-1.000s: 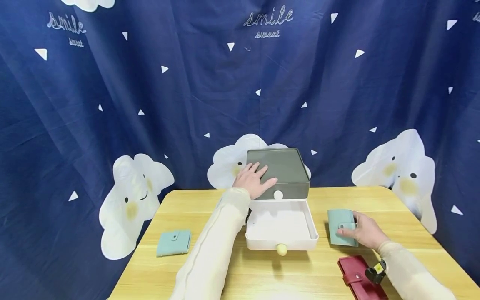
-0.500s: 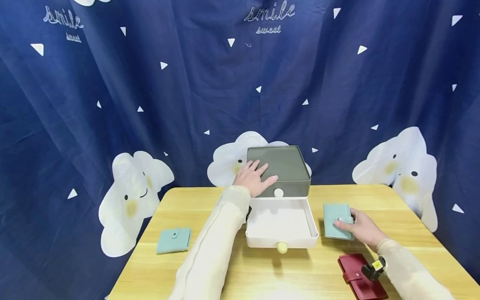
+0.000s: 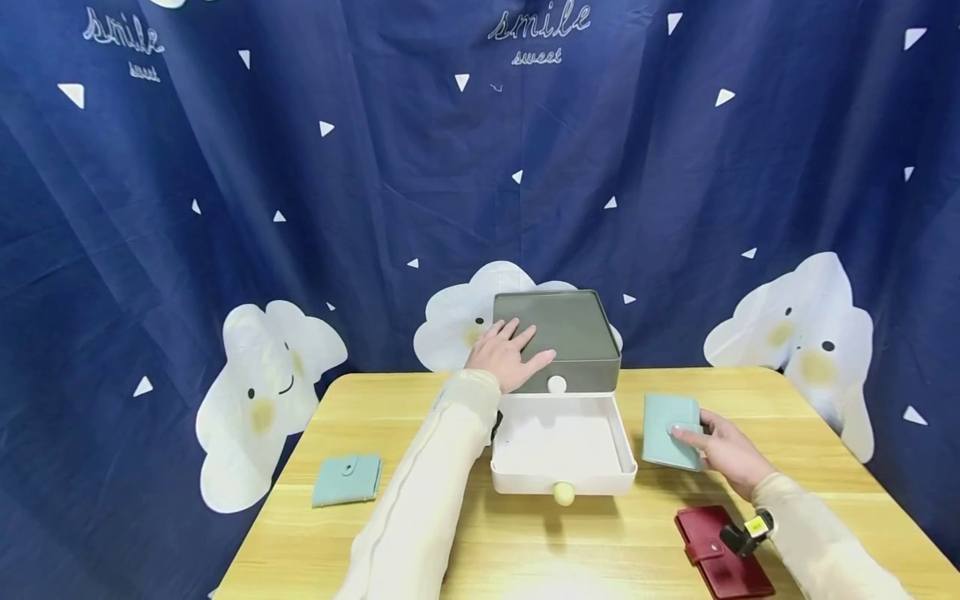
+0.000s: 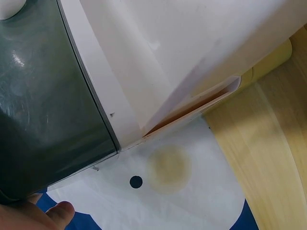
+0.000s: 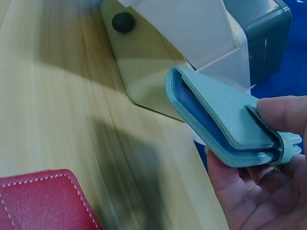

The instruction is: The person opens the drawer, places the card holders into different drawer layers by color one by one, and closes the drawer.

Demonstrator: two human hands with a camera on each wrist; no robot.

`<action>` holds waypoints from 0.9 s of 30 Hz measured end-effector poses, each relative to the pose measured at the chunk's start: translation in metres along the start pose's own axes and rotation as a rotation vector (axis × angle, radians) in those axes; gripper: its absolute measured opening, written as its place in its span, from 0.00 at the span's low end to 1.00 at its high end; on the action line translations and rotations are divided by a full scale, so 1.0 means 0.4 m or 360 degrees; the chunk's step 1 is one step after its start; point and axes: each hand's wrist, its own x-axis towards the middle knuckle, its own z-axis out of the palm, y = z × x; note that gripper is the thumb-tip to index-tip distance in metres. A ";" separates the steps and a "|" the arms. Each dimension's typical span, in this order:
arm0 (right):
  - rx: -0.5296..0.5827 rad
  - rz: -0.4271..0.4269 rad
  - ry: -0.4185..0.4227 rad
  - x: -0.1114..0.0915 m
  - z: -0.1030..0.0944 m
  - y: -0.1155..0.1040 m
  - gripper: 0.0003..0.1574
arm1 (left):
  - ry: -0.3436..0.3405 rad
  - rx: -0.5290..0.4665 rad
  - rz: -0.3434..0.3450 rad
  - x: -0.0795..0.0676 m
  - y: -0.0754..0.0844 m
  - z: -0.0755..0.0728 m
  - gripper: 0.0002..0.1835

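Note:
A two-level drawer box with a dark grey-green upper part (image 3: 558, 327) stands at the back middle of the table. Its lower white drawer (image 3: 562, 485) is pulled out, with a pale yellow knob on the front. My left hand (image 3: 504, 360) rests on the box's top left side, fingers spread. To the right of the drawer, my right hand (image 3: 731, 454) holds a light blue snap wallet (image 3: 671, 429), thumb on its strap. In the right wrist view the light blue wallet (image 5: 225, 112) is raised off the wood, its fingers beneath it.
A red wallet (image 3: 723, 554) with a strap lies on the table near my right wrist. Another light blue wallet (image 3: 347, 481) lies at the left of the table (image 3: 517, 558). A dark blue curtain (image 3: 420, 150) with clouds hangs behind.
My right hand has lifted the light blue wallet and carried it slightly left and away from me, toward the drawer. The left hand has stayed on the box.

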 end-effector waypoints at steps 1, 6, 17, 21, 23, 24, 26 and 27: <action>0.0020 -0.0002 0.0005 0.001 0.000 -0.001 0.37 | -0.0003 -0.0003 -0.0004 -0.001 0.001 -0.002 0.46; 0.0110 -0.0018 0.0024 0.004 0.001 -0.010 0.36 | -0.0013 -0.0012 -0.0017 -0.002 0.004 -0.004 0.45; 0.0202 -0.0152 0.0059 -0.018 0.003 -0.082 0.30 | -0.0011 -0.0005 0.0001 -0.001 0.001 -0.003 0.46; 0.0200 -0.0182 0.0060 -0.028 0.004 -0.103 0.26 | -0.0005 -0.0001 -0.0004 0.000 -0.002 0.001 0.46; 0.0212 -0.0190 0.0059 -0.033 0.007 -0.111 0.26 | -0.0002 -0.0008 -0.0007 -0.001 -0.002 0.001 0.46; 0.0216 -0.0196 0.0055 -0.036 0.008 -0.115 0.26 | -0.0001 -0.0013 -0.0007 -0.001 -0.002 0.000 0.46; 0.0238 -0.0202 0.0046 -0.040 0.011 -0.122 0.26 | 0.0002 -0.0017 -0.0008 -0.001 -0.002 -0.001 0.46; 0.0251 -0.0203 0.0042 -0.042 0.013 -0.127 0.26 | 0.0000 -0.0019 -0.0008 -0.001 -0.001 -0.001 0.46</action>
